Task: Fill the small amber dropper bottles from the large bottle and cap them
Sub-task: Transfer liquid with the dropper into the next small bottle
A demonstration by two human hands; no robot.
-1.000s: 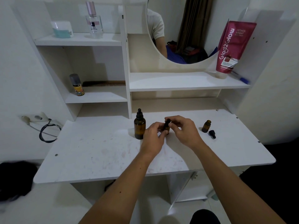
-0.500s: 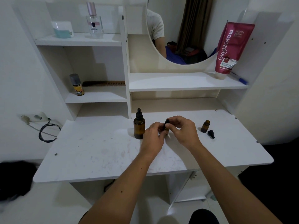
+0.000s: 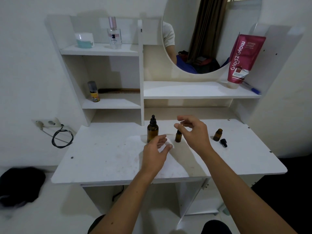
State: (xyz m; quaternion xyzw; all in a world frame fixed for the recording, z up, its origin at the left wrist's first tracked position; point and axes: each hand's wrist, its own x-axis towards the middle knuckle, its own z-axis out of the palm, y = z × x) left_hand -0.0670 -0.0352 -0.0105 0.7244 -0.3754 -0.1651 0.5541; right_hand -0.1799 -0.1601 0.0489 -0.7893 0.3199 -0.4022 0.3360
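Note:
The large amber bottle point(image 3: 152, 131) with a black dropper cap stands upright on the white desk point(image 3: 108, 154). Just right of it stands a small amber dropper bottle point(image 3: 178, 136), capped in black and free of both hands. My left hand point(image 3: 156, 153) hovers in front of the large bottle with spread fingers, holding nothing. My right hand point(image 3: 194, 132) hangs open just above and right of the small capped bottle. Further right stands a second small amber bottle point(image 3: 217, 135) without a cap; its black dropper cap point(image 3: 223, 142) lies beside it on the desk.
A red tube point(image 3: 243, 59) and a blue pen point(image 3: 253, 89) sit on the mirror shelf. A perfume bottle point(image 3: 114, 33), a white jar point(image 3: 84, 40), a small spray can point(image 3: 93, 92) and a comb point(image 3: 119, 90) occupy the left shelves. A cable point(image 3: 61, 138) hangs from the wall socket.
Both hands have let go of the small bottle, which now stands capped on the desk. The left hand drew back toward me; the right hand lifted and opened.

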